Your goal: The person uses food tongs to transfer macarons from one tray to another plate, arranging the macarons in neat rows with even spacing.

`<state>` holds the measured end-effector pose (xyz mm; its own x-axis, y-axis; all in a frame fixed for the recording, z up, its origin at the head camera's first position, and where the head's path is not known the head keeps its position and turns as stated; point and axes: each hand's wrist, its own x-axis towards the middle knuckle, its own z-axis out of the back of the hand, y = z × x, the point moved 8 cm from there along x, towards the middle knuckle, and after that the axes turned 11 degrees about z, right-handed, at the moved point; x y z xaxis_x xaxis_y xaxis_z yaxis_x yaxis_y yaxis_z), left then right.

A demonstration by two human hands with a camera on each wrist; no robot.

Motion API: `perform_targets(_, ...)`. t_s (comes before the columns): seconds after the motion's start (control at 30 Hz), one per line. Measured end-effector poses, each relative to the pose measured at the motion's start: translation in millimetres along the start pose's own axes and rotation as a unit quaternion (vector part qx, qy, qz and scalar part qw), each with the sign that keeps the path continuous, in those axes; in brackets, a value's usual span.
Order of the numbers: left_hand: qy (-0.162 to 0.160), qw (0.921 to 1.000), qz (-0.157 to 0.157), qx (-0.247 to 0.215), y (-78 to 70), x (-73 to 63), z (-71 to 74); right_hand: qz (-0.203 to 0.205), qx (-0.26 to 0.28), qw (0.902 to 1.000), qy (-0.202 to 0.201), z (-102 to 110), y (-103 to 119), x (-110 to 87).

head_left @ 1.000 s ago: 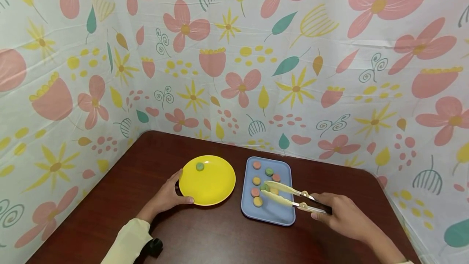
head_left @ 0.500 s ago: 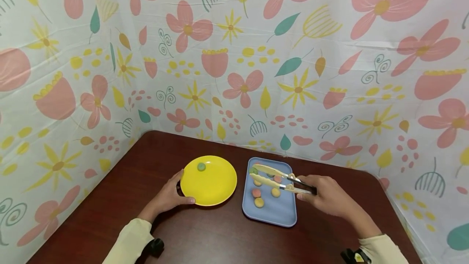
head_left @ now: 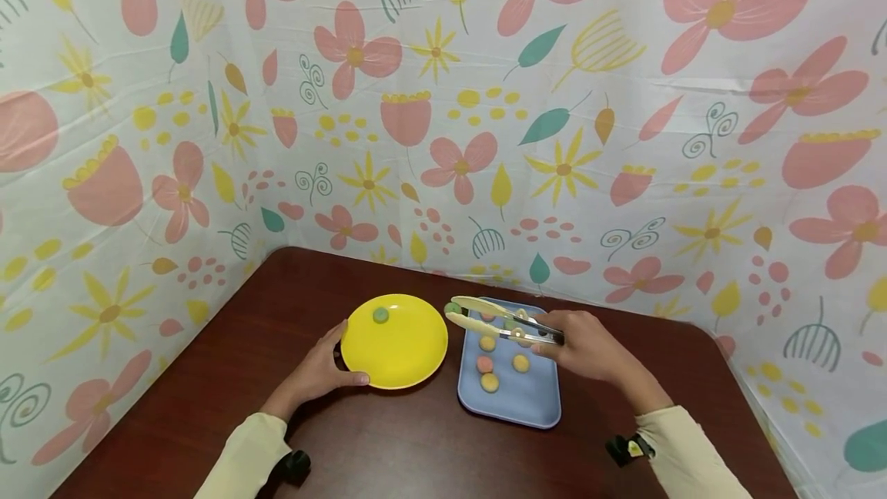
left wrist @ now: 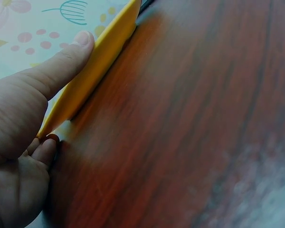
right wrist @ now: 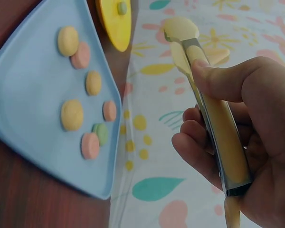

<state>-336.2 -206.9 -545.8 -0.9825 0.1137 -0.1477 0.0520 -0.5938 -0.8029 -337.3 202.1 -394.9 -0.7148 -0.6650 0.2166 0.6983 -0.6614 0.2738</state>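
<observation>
My left hand (head_left: 315,366) holds the near-left rim of a yellow plate (head_left: 398,356), thumb along the edge, other fingers low at its side in the left wrist view. One green macaron (head_left: 380,316) lies near the plate's far rim. In my right hand (head_left: 589,346) is a pair of tongs (right wrist: 216,114) with cream tips, thumb on one arm and fingers around the other. Between the tips a second green macaron (head_left: 453,309) is pinched, raised over the gap between plate and blue tray (head_left: 513,406). Several pink, yellow and green macarons sit on the tray, some hidden behind the tongs.
The dark wooden table (head_left: 388,453) carries plate and tray side by side, a narrow strip between them. Behind and to the sides hangs a floral cloth (head_left: 430,168), meeting the table's far edge.
The tongs have lifted the green macaron from among the others and carried it left and away from me, past the tray's left edge. My left hand stays on the plate.
</observation>
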Motion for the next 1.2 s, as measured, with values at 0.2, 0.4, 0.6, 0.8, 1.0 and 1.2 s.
perform_targets(0.2, -0.002, 1.0000, 0.002, -0.003, 0.9, -0.2, 0.1, 0.015, 0.003, 0.9999, 0.007, -8, 5, 22.4)
perform_targets(0.4, -0.006, 1.0000, 0.005, 0.005, 0.1, 0.5, 0.0, 0.026, 0.015, 0.9995, 0.009, -22, 10, 41.9)
perform_targets(0.6, -0.002, 0.9999, 0.010, -0.001, -0.8, 0.8, -1.8, 0.047, 0.030, 0.9985, 0.002, -37, 16, 58.4)
perform_targets(0.8, -0.004, 0.9999, 0.011, -0.001, -0.3, 1.0, -0.8, 0.051, 0.023, 0.9984, 0.004, -54, 16, 73.5)
perform_targets(1.0, -0.001, 1.0000, 0.009, -0.002, -0.8, 1.7, -1.2, 0.054, 0.030, 0.9980, 0.009, -66, 12, 83.0)
perform_targets(1.2, -0.003, 0.9999, 0.011, -0.001, -0.5, 1.3, -0.4, 0.050, 0.031, 0.9982, 0.012, -79, 6, 88.7)
